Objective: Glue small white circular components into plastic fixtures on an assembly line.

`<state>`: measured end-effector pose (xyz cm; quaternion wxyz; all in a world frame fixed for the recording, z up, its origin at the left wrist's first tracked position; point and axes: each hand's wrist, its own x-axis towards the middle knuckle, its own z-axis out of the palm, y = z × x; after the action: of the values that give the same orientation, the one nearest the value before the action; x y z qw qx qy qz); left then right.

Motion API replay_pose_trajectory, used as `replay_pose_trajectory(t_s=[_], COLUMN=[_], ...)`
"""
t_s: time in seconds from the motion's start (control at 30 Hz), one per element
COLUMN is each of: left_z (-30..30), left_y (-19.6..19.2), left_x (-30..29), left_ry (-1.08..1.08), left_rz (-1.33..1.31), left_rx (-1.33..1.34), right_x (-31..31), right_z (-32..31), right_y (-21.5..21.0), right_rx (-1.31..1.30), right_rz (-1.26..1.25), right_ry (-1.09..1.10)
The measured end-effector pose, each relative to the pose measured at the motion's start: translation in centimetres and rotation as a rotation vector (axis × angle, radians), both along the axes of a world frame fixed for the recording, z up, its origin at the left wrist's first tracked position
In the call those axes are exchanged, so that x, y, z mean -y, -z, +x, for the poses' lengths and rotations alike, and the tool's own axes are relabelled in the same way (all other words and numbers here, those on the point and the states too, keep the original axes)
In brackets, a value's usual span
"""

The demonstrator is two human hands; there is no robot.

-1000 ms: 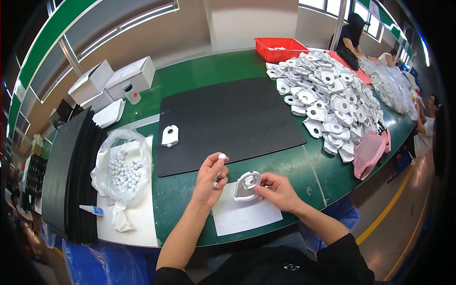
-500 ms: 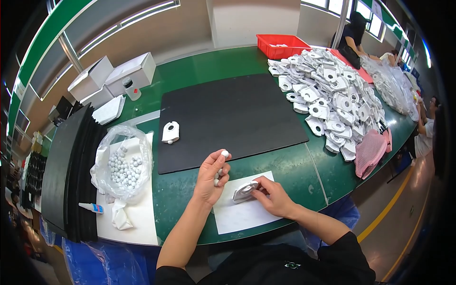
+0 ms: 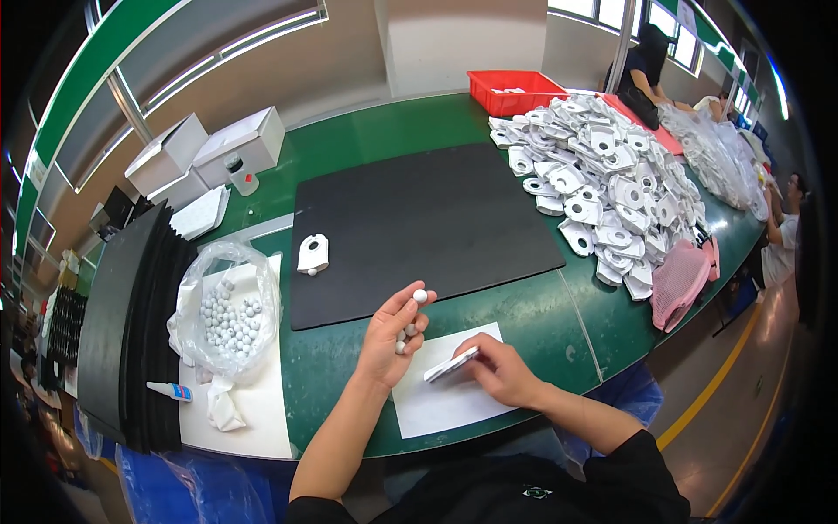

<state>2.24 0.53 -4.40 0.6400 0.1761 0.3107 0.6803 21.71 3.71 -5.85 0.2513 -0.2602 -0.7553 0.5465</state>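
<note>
My left hand (image 3: 393,336) is closed on several small white balls; one ball (image 3: 420,296) is pinched between thumb and forefinger, the others sit in the curled fingers. Over a sheet of white paper (image 3: 436,419), my right hand (image 3: 499,371) grips a flat white plastic part (image 3: 449,364), now seen nearly edge-on and tilted. A matching white part (image 3: 313,251) with a round hole lies on the left of the black mat (image 3: 428,218), a small ball at its lower edge.
A clear bag of white balls (image 3: 229,314) stands at left, with a small glue bottle (image 3: 170,391) and stacked black mats (image 3: 131,323). At right are a large heap of white parts (image 3: 611,188), pink mesh cloth (image 3: 685,284) and a red bin (image 3: 515,103). White boxes (image 3: 240,147) stand behind.
My right hand has turned the white part, so its holed face no longer shows and its edge does. My left hand stays near the same place, still holding the balls.
</note>
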Motion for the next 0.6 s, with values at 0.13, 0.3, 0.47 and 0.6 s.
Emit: replay_pose_trajectory(t_s=[0.13, 0.3, 0.47, 0.6], left_z=[0.6, 1.1, 1.8, 1.8], left_y=[0.0, 0.0, -0.9, -0.8], left_x=[0.1, 0.6, 0.6, 0.7], left_ry=[0.047, 0.156, 0.204, 0.233], left_rz=[-0.043, -0.054, -0.103, -0.126], left_rx=[-0.106, -0.277, -0.386, -0.436], right_x=[-1.8, -2.4, -2.5, -2.5], right_z=[0.2, 0.6, 0.7, 0.6], right_y=[0.8, 0.0, 0.1, 0.2], right_rx=[-0.455, -0.605, -0.649, -0.641], right_rz=[-0.496, -0.840, -0.879, -0.830], right_ry=[-0.038, 0.034, 0.040, 0.030])
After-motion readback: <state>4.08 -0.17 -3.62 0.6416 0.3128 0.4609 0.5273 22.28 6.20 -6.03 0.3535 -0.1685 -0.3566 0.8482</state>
